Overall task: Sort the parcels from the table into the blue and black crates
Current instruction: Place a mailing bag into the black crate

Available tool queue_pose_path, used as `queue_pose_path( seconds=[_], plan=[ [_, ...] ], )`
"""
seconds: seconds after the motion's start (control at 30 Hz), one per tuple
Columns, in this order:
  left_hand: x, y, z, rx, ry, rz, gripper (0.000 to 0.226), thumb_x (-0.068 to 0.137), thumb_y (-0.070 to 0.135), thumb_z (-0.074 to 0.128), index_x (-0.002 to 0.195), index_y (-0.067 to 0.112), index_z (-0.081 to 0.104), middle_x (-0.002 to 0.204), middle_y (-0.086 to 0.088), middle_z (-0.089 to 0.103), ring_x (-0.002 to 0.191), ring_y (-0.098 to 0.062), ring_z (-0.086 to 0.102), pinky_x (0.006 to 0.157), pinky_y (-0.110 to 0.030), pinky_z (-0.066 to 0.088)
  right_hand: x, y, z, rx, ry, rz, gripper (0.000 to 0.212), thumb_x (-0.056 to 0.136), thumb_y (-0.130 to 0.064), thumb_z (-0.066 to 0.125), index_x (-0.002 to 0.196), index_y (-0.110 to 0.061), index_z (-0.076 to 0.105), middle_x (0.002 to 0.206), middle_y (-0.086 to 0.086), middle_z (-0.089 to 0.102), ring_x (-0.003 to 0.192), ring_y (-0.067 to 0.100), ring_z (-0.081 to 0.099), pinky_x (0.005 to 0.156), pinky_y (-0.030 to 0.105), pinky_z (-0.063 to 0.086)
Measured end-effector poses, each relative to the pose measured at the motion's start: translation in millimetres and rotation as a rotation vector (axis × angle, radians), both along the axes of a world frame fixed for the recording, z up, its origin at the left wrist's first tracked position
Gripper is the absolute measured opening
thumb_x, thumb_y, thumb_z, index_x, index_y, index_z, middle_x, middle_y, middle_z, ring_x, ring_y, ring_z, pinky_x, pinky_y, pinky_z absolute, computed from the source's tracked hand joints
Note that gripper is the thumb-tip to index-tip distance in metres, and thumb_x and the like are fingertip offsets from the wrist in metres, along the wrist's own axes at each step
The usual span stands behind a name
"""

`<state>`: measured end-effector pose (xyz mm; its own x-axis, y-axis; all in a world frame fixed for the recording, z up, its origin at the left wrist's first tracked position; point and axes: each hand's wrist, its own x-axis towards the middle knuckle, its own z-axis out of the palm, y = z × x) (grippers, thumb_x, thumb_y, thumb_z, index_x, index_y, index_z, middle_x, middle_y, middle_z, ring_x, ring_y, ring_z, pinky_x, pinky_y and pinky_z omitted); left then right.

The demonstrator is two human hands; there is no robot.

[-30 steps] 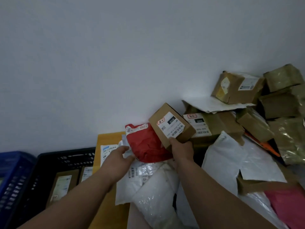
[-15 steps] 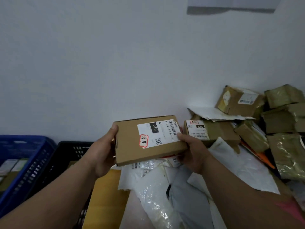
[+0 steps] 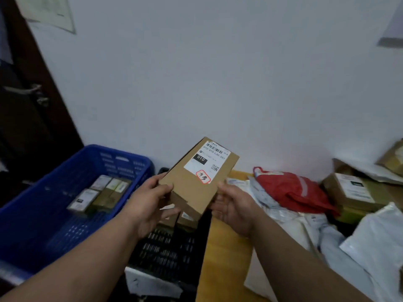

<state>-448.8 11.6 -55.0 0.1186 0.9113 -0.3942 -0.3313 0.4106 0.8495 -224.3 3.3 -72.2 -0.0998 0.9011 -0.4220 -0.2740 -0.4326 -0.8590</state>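
A flat brown cardboard parcel [image 3: 192, 184] with a white label marked 010 is held tilted above the black crate [image 3: 165, 251]. My left hand [image 3: 150, 203] grips its left lower edge, thumb on top. My right hand [image 3: 233, 205] holds the right lower edge from the side and underneath. The blue crate [image 3: 43, 214] stands to the left with several small boxes inside. Small boxes also lie in the black crate, partly hidden by the parcel.
On the wooden table [image 3: 226, 247] at the right lie a red bag [image 3: 290, 188], white plastic mailers [image 3: 375, 243] and brown boxes [image 3: 349, 190]. A white wall is behind. A dark door [image 3: 26, 101] stands at the far left.
The parcel, first held by my right hand alone over the pile, was taken in both hands and carried left over the black crate, turning lengthwise. The view swung left.
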Motion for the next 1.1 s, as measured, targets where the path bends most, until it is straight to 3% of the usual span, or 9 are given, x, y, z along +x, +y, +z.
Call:
queue_pose_path(
  seconds=[0.07,0.2,0.3,0.43,0.57,0.67,0.8,0.97,1.1],
  plan=[
    [-52,-9,-5,-0.018,0.045,0.069,0.026,0.096,0.010,0.053,0.118,0.024,0.058,0.115,-0.011,0.064,0.106,-0.032,0.064,0.077,-0.050,0.058,-65,3,-10,-0.039,-0.023,0.115,0.036,0.087,-0.031,0.067,0.117,-0.015,0.060,0.107,0.008,0.071,0.086,0.026,0.065,0.069,0.032,0.048],
    [-143,-28,-13,-0.106,0.161,0.147,0.020,0.098,0.012,0.051,0.115,0.022,0.055,0.113,-0.011,0.062,0.097,-0.028,0.062,0.069,-0.041,0.059,-168,6,-25,-0.155,-0.085,0.246,0.027,0.096,-0.036,0.056,0.119,-0.022,0.054,0.098,0.002,0.071,0.079,0.023,0.070,0.066,0.029,0.047],
    [-196,-36,-21,-0.169,0.259,0.174,0.022,0.099,0.016,0.052,0.120,0.019,0.053,0.115,-0.011,0.061,0.093,-0.025,0.061,0.063,-0.037,0.056,-224,11,-34,-0.259,-0.143,0.361,0.031,0.099,-0.038,0.050,0.126,-0.023,0.051,0.111,0.006,0.069,0.079,0.026,0.073,0.066,0.030,0.049],
    [-250,-39,-35,-0.257,0.346,0.221,0.019,0.098,0.015,0.054,0.117,0.013,0.055,0.104,-0.009,0.061,0.091,-0.022,0.058,0.063,-0.035,0.052,-285,23,-45,-0.333,-0.178,0.535,0.030,0.094,-0.029,0.055,0.123,-0.021,0.051,0.118,0.011,0.064,0.087,0.031,0.072,0.067,0.032,0.050],
    [-299,-30,-57,-0.375,0.469,0.201,0.014,0.096,0.017,0.056,0.109,0.011,0.059,0.108,-0.014,0.058,0.092,-0.025,0.054,0.073,-0.038,0.049,-335,39,-66,-0.417,-0.175,0.646,0.041,0.091,-0.025,0.060,0.130,-0.020,0.049,0.123,0.009,0.059,0.091,0.030,0.071,0.070,0.033,0.052],
    [-335,-8,-79,-0.424,0.553,0.182,0.011,0.094,0.020,0.059,0.103,0.015,0.062,0.110,-0.014,0.059,0.099,-0.028,0.054,0.089,-0.045,0.047,-366,63,-90,-0.458,-0.192,0.698,0.044,0.091,-0.028,0.060,0.133,-0.024,0.047,0.125,0.005,0.057,0.088,0.028,0.072,0.069,0.031,0.052],
    [-373,43,-107,-0.468,0.583,0.151,0.017,0.094,0.024,0.059,0.110,0.021,0.062,0.114,-0.009,0.061,0.106,-0.028,0.055,0.098,-0.049,0.043,-403,114,-120,-0.514,-0.169,0.734,0.024,0.091,-0.031,0.061,0.113,-0.030,0.053,0.113,0.002,0.062,0.082,0.026,0.074,0.063,0.027,0.053],
    [-408,122,-141,-0.503,0.671,0.081,0.027,0.095,0.032,0.057,0.122,0.027,0.057,0.108,0.001,0.058,0.095,-0.017,0.053,0.072,-0.033,0.039,-440,177,-158,-0.577,-0.165,0.692,0.026,0.089,-0.029,0.062,0.114,-0.030,0.055,0.108,0.003,0.066,0.078,0.024,0.074,0.058,0.023,0.050],
    [-426,172,-173,-0.561,0.703,-0.009,0.039,0.096,0.027,0.054,0.135,0.025,0.049,0.114,-0.005,0.056,0.094,-0.020,0.053,0.064,-0.031,0.040,-457,214,-187,-0.621,-0.162,0.635,0.031,0.090,-0.029,0.060,0.117,-0.036,0.048,0.110,0.006,0.066,0.077,0.024,0.073,0.061,0.026,0.052]
  ],
)
